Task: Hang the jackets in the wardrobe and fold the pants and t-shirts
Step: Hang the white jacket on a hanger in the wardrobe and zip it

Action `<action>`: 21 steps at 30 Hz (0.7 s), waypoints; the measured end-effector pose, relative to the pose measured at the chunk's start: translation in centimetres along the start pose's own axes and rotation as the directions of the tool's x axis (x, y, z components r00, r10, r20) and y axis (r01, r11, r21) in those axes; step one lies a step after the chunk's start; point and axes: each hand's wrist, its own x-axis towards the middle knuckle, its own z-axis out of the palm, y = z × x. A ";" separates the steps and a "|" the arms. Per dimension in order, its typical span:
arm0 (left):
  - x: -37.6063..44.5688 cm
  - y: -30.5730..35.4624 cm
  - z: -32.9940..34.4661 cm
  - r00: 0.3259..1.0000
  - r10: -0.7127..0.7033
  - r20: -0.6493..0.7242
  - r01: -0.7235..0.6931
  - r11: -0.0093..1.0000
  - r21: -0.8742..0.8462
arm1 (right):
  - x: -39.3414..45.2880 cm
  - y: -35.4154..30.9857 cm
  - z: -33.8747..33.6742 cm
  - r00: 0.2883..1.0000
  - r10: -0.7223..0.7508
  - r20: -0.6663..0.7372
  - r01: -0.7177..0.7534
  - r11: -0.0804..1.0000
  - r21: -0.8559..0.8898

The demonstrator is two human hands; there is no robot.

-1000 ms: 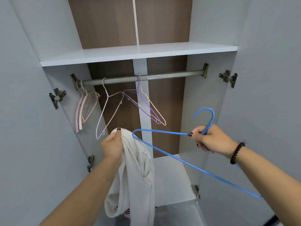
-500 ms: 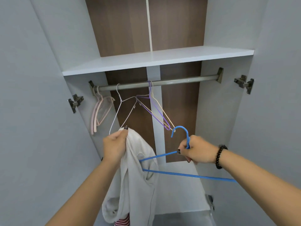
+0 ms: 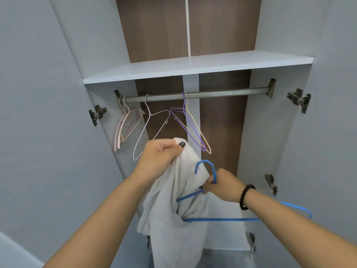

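Both hands busy at open wardrobe [image 3: 328,55], white jacket on blue hanger.
Left hand [image 3: 160,155] at centre, fist pinching top of white jacket [image 3: 173,209], garment hanging toward 6 o'clock. Right hand [image 3: 222,185] at 4 o'clock of it, closed round neck of blue hanger [image 3: 218,219]; one hanger arm goes into the jacket fabric, other sticks out to 3 o'clock. Rail [image 3: 193,95] at 12 o'clock carries pink hangers [image 3: 123,130], white hanger [image 3: 146,130], purple hanger [image 3: 190,128]. Bead bracelet [image 3: 245,196] on right wrist.

Wardrobe rail [image 3: 222,93] w/ pink, white, purple, beige hangers [image 3: 148,130]; shelf [image 3: 193,68] above.
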 end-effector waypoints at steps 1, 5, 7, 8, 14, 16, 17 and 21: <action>-0.2 0.2 -0.1 1.000 -0.007 -0.007 0.007 0.999 0.036 | -0.1 0.3 -0.4 1.000 -0.001 -0.023 0.002 0.999 0.054; -0.8 0.5 0.2 0.999 -0.030 0.023 0.024 0.978 0.205 | -0.9 0.6 -2.0 0.991 0.047 -0.124 -0.019 0.976 0.215; -1.3 1.4 1.3 0.997 -0.008 0.079 -0.018 0.946 0.323 | -1.1 0.5 -1.9 0.990 0.054 -0.128 -0.022 0.970 0.240; -1.5 1.8 1.9 0.993 0.022 0.112 -0.066 0.910 0.409 | -1.3 0.5 -1.5 0.989 0.063 -0.134 -0.027 0.967 0.253; -3.5 1.5 4.6 0.985 0.091 0.144 -0.169 0.620 0.766 | -2.4 1.5 -0.2 0.942 0.274 -0.195 -0.133 0.836 0.533; -4.1 0.5 4.9 0.989 0.060 0.134 -0.146 0.495 0.857 | -2.8 1.6 -0.3 0.923 0.301 -0.240 -0.129 0.830 0.543; -4.2 0.1 4.9 0.991 0.051 0.120 -0.130 0.458 0.879 | -2.8 1.7 -0.4 0.911 0.292 -0.292 -0.114 0.857 0.502; -2.9 -1.4 4.5 0.994 -0.002 0.107 -0.105 0.199 0.974 | -3.2 2.7 -0.8 0.869 0.249 -0.427 -0.135 0.951 0.279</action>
